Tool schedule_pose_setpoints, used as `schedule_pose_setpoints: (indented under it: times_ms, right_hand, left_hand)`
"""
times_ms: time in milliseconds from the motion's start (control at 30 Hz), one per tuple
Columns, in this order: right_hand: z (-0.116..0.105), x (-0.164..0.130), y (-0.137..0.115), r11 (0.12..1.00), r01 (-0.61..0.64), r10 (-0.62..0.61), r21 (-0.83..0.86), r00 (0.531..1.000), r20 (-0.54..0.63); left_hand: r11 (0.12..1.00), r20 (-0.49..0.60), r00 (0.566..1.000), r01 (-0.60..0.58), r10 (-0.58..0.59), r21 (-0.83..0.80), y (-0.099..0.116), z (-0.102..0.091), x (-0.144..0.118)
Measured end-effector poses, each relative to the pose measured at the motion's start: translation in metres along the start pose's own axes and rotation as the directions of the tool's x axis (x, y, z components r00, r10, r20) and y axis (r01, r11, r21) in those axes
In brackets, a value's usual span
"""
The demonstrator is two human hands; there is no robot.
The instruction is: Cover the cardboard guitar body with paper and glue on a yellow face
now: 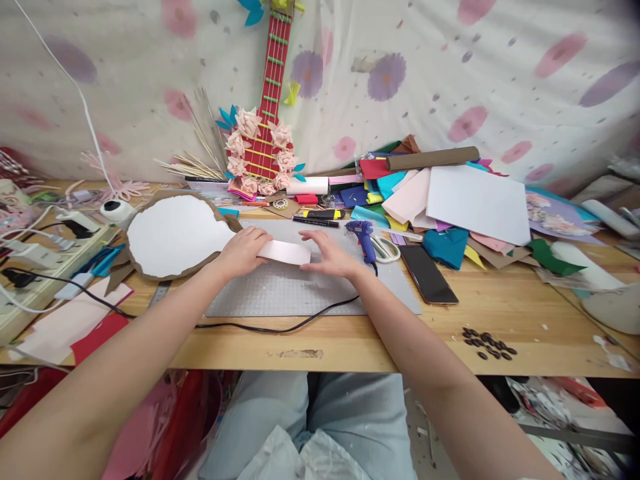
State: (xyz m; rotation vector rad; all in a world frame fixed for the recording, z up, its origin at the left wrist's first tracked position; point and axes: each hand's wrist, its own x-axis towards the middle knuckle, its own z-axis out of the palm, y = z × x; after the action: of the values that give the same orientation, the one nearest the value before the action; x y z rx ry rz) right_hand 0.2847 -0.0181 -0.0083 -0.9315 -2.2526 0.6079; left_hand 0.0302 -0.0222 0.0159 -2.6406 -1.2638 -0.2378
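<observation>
My left hand [243,251] and right hand [329,256] press flat on the two ends of a pale pink folded paper strip [285,251], lying between them on the grey cutting mat [280,290]. It looks folded already; the blue glue gun [363,238] beside my right hand waits untouched.

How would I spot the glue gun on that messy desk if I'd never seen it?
Start at the grey cutting mat in the middle of the wooden table. Just beyond the mat's far right corner, right of the right hand, lies the glue gun. It is the only blue pistol-shaped tool, beside pale-handled scissors.
</observation>
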Motion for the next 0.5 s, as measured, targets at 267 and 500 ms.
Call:
schedule_pose_setpoints:
  times_ms: [267,500]
  right_hand:
    - [0.000,0.011,-0.007,0.587,-0.531,0.472,0.612,0.838,0.274]
    - [0.012,0.020,-0.011,0.447,-0.510,0.512,0.735,0.820,0.257]
  left_hand:
    - [0.999,-0.127,0.991,-0.037,0.033,-0.027,0.009,-0.004,-0.004]
    - [0.984,-0.191,0.970,0.123,-0.147,-0.132,0.026,0.005,-0.013]
